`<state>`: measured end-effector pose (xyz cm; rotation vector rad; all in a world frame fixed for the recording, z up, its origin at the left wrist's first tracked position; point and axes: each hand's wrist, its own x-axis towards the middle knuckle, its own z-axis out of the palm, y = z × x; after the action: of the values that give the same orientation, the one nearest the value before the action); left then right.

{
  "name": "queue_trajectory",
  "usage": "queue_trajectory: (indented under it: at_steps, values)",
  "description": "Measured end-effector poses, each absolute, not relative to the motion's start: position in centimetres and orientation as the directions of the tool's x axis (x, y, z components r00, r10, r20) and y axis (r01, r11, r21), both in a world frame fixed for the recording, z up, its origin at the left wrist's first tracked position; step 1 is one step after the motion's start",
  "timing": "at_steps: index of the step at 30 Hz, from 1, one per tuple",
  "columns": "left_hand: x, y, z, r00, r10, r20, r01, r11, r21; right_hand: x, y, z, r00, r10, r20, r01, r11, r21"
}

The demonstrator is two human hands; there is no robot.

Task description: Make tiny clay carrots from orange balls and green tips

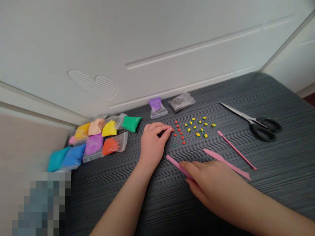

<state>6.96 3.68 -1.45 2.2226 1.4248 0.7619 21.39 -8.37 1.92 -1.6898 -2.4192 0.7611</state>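
Observation:
My left hand rests on the dark table with thumb and index finger pinched at a small red clay ball. Several more red clay balls lie just right of those fingertips. A thin green clay strip is below them. My right hand is closed around a pink modelling tool, its rounded end pointing up and left. Farther right, several tiny yellow clay pieces with green bits are scattered. Beside my right hand lie a pink clay knife and a thin pink stick tool.
Black-handled scissors lie open at the right. Bags of coloured clay, among them a green one and an orange one, cluster at the left. A purple bag and a grey bag sit against the white panel.

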Motion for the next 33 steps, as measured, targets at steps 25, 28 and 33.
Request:
queue_trajectory:
  at_steps: [25,28,33]
  values:
    - [7.33,3.63,-1.53,0.347,0.909,0.229,0.729,-0.416,0.543,21.37,-8.22,1.98,-0.354,0.903,-0.245,0.854,0.204,-0.479]
    - [7.33,3.61,-1.53,0.340,0.910,0.238,0.741,-0.415,0.528,21.36,-8.20,1.99,-0.348,0.905,-0.245,0.856,0.200,-0.477]
    - [7.31,3.68,-1.58,0.353,0.906,0.233,0.736,-0.423,0.528,21.33,-8.26,2.08,-0.353,0.903,-0.244,0.849,0.199,-0.490]
